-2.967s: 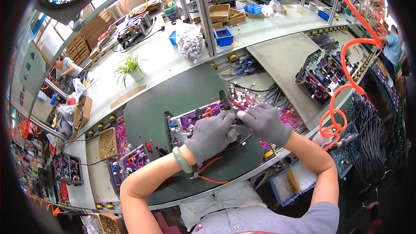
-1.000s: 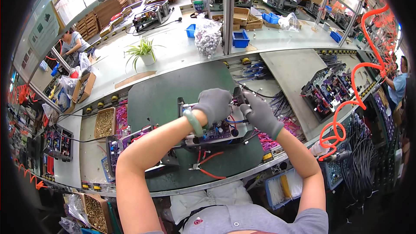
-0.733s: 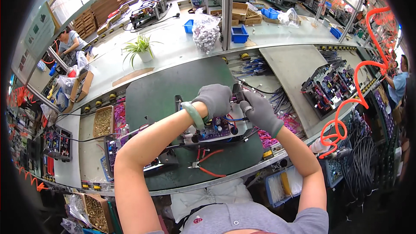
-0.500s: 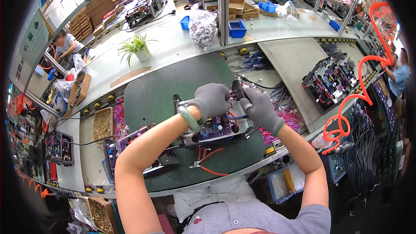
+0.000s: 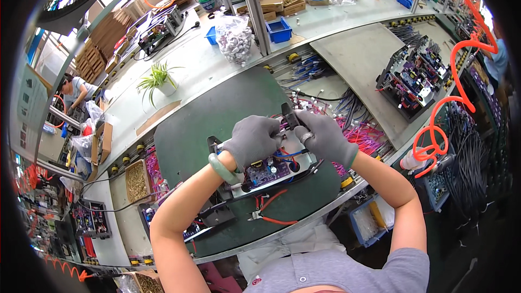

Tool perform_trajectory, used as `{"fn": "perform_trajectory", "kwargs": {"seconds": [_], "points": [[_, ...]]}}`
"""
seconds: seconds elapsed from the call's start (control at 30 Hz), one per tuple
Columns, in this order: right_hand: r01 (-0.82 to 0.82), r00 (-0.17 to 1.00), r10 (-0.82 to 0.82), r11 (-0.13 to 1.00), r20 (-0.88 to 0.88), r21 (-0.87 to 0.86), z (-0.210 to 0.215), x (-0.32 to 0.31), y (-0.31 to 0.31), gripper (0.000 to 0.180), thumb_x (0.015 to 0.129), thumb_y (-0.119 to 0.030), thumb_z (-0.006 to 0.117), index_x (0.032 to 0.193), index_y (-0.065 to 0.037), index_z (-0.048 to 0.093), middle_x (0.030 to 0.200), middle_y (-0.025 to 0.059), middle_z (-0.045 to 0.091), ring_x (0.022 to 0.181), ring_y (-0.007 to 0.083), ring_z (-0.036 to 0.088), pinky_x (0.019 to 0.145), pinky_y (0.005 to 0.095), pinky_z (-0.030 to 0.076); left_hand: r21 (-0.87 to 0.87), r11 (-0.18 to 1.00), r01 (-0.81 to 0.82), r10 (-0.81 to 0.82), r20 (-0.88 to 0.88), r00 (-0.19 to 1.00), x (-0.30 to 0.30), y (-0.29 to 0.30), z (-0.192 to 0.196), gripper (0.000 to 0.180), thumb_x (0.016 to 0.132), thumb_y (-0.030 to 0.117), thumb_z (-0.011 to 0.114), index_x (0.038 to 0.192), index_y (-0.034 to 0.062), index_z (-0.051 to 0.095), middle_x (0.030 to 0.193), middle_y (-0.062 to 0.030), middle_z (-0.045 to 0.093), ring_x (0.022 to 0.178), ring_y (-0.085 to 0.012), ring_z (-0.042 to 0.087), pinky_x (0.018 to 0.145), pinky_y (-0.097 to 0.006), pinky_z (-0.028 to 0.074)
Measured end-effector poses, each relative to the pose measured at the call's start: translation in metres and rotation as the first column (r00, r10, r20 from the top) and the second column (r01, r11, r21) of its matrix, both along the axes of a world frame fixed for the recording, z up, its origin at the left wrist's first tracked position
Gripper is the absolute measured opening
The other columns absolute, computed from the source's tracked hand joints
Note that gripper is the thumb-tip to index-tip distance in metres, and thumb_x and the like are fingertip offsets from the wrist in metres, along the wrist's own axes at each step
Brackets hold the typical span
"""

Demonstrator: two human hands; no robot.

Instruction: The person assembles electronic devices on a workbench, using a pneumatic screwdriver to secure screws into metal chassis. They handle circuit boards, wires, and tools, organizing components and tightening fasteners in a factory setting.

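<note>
Both gloved hands, left hand [image 5: 254, 142] and right hand [image 5: 325, 139], pinch the small black part [image 5: 289, 116] over the purple circuit board [image 5: 267, 169]; a slip could strain the red and blue wires [image 5: 286, 154].

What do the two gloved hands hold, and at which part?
Both hands hold a small black part above the circuit board, gripped at its lower end.

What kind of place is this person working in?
Most likely an electronics assembly workshop. A purple circuit board sits under both gloved hands on a green bench mat, red-handled cutters lie nearby, and more board assemblies wait on the long workbench.
</note>
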State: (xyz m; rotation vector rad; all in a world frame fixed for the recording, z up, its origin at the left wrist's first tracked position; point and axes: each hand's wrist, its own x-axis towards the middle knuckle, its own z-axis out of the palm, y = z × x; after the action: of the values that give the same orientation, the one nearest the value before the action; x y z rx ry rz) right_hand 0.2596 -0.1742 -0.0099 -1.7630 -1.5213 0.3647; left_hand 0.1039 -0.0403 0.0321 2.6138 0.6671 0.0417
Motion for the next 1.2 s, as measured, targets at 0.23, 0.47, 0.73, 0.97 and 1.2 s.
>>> {"fn": "perform_trajectory", "kwargs": {"seconds": [0.23, 0.47, 0.73, 0.97, 1.2], "points": [[0.026, 1.0, -0.026, 0.999, -0.005, 0.034, -0.005, 0.0, 0.0, 0.021, 0.088, -0.019, 0.056, 0.102, -0.003, 0.056, 0.083, 0.0199, 0.062, 0.08, 0.0395, 0.063, 0.07, 0.0493, 0.049, 0.022, 0.999, 0.045, -0.046, 0.027, 0.999, 0.0, 0.004, -0.008, 0.012, 0.076, 0.019, 0.066, 0.08, 0.0088, 0.07, 0.07, -0.013, 0.065, 0.065, -0.0321, 0.065, 0.063, -0.041, 0.051], [0.068, 0.996, -0.066, 0.997, -0.065, 0.024, -0.005, -0.009, -0.002, 0.021, 0.088, -0.018, 0.056, 0.103, -0.004, 0.058, 0.081, 0.0202, 0.063, 0.076, 0.0383, 0.064, 0.067, 0.0492, 0.049, 0.326, 0.941, 0.09, -0.126, 0.09, 0.988, 0.011, -0.011, -0.028, 0.011, 0.08, 0.019, 0.062, 0.084, 0.0094, 0.067, 0.072, -0.0132, 0.066, 0.07, -0.0322, 0.068, 0.063, -0.044, 0.053], [0.007, 0.999, -0.018, 0.974, 0.046, 0.225, 0.002, -0.003, -0.015, 0.026, 0.09, -0.022, 0.061, 0.11, -0.005, 0.061, 0.093, 0.0167, 0.066, 0.084, 0.0357, 0.066, 0.068, 0.0465, 0.05, 0.417, 0.909, -0.026, -0.075, 0.222, 0.972, -0.012, -0.023, -0.013, 0.014, 0.082, 0.025, 0.067, 0.078, 0.0121, 0.068, 0.078, -0.0089, 0.067, 0.07, -0.0317, 0.067, 0.062, -0.042, 0.053], [-0.097, 0.987, 0.039, 0.923, 0.159, 0.371, 0.034, -0.001, -0.003, 0.017, 0.077, -0.01, 0.076, 0.09, -0.005, 0.068, 0.084, 0.0118, 0.065, 0.075, 0.0304, 0.063, 0.067, 0.0378, 0.05, -0.247, 0.969, 0.015, 0.095, 0.428, 0.899, -0.007, -0.023, 0.013, 0.014, 0.088, 0.016, 0.065, 0.091, 0.0036, 0.072, 0.08, -0.0097, 0.07, 0.069, -0.0183, 0.067, 0.064, -0.035, 0.053], [-0.09, 0.989, 0.037, 0.922, 0.146, 0.377, 0.025, -0.003, -0.003, 0.026, 0.078, -0.01, 0.073, 0.102, -0.006, 0.065, 0.085, 0.0119, 0.064, 0.082, 0.0309, 0.063, 0.074, 0.0389, 0.051, -0.236, 0.971, 0.041, 0.057, 0.392, 0.918, -0.012, -0.017, -0.001, 0.015, 0.088, 0.015, 0.065, 0.092, 0.0016, 0.071, 0.08, -0.0105, 0.07, 0.07, -0.0162, 0.068, 0.065, -0.034, 0.053]]}}
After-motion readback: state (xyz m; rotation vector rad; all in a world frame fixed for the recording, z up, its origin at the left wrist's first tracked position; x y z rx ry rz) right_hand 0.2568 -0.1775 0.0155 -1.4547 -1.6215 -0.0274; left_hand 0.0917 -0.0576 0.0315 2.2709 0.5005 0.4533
